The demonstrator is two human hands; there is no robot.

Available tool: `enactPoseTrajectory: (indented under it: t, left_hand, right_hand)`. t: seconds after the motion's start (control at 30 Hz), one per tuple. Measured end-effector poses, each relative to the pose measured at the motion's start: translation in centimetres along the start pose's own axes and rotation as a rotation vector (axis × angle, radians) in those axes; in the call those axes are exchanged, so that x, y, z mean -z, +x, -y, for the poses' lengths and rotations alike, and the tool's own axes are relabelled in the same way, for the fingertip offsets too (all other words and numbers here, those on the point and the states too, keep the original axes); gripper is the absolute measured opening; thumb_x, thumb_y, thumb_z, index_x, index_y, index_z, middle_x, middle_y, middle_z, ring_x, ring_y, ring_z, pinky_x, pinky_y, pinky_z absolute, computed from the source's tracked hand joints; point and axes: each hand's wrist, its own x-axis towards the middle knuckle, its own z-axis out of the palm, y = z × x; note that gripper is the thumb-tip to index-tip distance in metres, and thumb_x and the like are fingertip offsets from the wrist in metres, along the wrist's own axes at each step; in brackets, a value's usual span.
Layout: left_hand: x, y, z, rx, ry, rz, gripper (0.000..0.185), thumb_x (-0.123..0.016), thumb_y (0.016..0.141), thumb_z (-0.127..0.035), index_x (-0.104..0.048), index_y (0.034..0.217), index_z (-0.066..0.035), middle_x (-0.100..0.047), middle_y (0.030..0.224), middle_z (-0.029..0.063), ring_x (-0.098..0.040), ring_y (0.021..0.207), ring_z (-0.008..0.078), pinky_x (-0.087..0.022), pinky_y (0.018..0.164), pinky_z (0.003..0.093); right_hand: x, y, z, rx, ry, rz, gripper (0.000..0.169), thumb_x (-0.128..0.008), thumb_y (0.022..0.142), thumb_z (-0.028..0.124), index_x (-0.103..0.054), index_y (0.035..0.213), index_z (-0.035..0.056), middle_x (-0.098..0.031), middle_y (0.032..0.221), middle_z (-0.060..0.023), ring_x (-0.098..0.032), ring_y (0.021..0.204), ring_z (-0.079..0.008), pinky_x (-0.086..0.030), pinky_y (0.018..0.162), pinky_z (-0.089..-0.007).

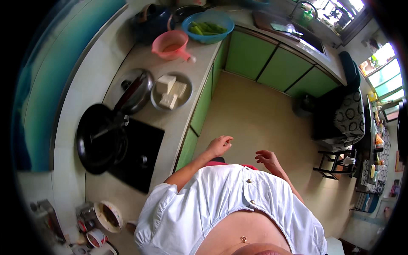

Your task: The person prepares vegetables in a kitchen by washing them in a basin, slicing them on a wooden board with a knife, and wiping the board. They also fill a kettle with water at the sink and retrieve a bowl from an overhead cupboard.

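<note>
My left hand (220,145) hangs in the air over the floor, just off the counter's front edge, its fingers slightly curled around nothing. A little to the right, my right hand (267,158) is also raised and holds nothing, with its fingers apart. Nearest my left hand on the counter, a metal bowl (190,95) holds several white blocks of tofu (166,83). Left of it lies a metal pan lid (145,95). A black wok (92,149) with a utensil in it sits over the black cooktop (153,140).
A pink plastic ladle (172,47) and a blue basin (208,39) of green vegetables stand farther along the counter (140,59). A cutting board (267,22) bears a cleaver (282,28) near the sink. At right are a black stool (333,162) and a cloth-covered table (350,118).
</note>
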Motion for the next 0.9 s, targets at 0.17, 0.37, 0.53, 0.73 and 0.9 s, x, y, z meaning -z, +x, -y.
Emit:
enactPoseTrajectory:
  t: [0.17, 0.37, 0.53, 0.73, 0.9]
  left_hand:
    - [3.2, 11.4, -1.9, -0.105, 0.067, 0.015, 0.028, -0.054, 0.082, -0.015, -0.056, 0.108, -0.006, -0.058, 0.095, 0.0107, -0.060, 0.074, 0.0192, -0.048, 0.069, 0.0294]
    - [3.6, 22.6, -4.1, -0.107, 0.015, 0.083, 0.027, -0.054, 0.081, -0.013, -0.057, 0.107, -0.005, -0.057, 0.096, 0.0096, -0.059, 0.074, 0.0190, -0.048, 0.070, 0.0292]
    - [2.6, 32.6, -4.0, -0.124, -0.014, 0.048, 0.028, -0.056, 0.081, -0.012, -0.057, 0.108, -0.005, -0.058, 0.094, 0.0081, -0.059, 0.074, 0.0151, -0.049, 0.068, 0.0275]
    - [3.0, 43.5, -6.0, 0.021, -0.121, -0.016, 0.028, -0.055, 0.083, -0.010, -0.056, 0.110, -0.004, -0.062, 0.089, 0.0056, -0.059, 0.071, 0.0116, -0.050, 0.066, 0.0254]
    - [4.8, 51.3, -9.5, -0.028, -0.172, -0.157, 0.027, -0.054, 0.083, -0.009, -0.056, 0.110, -0.003, -0.063, 0.087, 0.0057, -0.060, 0.071, 0.0106, -0.049, 0.066, 0.0245]
  right_hand:
    - [5.1, 5.2, 2.9, -0.017, -0.298, -0.082, 0.025, -0.052, 0.081, 0.012, -0.059, 0.103, 0.0010, -0.064, 0.083, -0.0109, -0.061, 0.072, -0.0157, -0.048, 0.066, -0.0283]
    - [12.2, 11.4, 2.0, -0.052, -0.440, -0.064, 0.025, -0.055, 0.079, 0.015, -0.062, 0.100, 0.0038, -0.065, 0.083, -0.0136, -0.063, 0.075, -0.0216, -0.049, 0.066, -0.0306]
    - [23.2, 20.3, 4.8, 0.058, -0.572, -0.177, 0.021, -0.057, 0.077, 0.014, -0.064, 0.096, 0.0069, -0.065, 0.080, -0.0132, -0.063, 0.073, -0.0236, -0.050, 0.065, -0.0322]
    - [38.3, 32.4, 11.0, 0.212, -0.613, -0.269, 0.018, -0.055, 0.075, 0.012, -0.063, 0.091, 0.0067, -0.062, 0.079, -0.0165, -0.061, 0.075, -0.0321, -0.049, 0.064, -0.0368]
    - [47.9, 44.9, 18.7, 0.443, -0.770, -0.436, 0.016, -0.052, 0.074, 0.008, -0.060, 0.088, 0.0057, -0.060, 0.080, -0.0189, -0.058, 0.079, -0.0376, -0.047, 0.066, -0.0437]
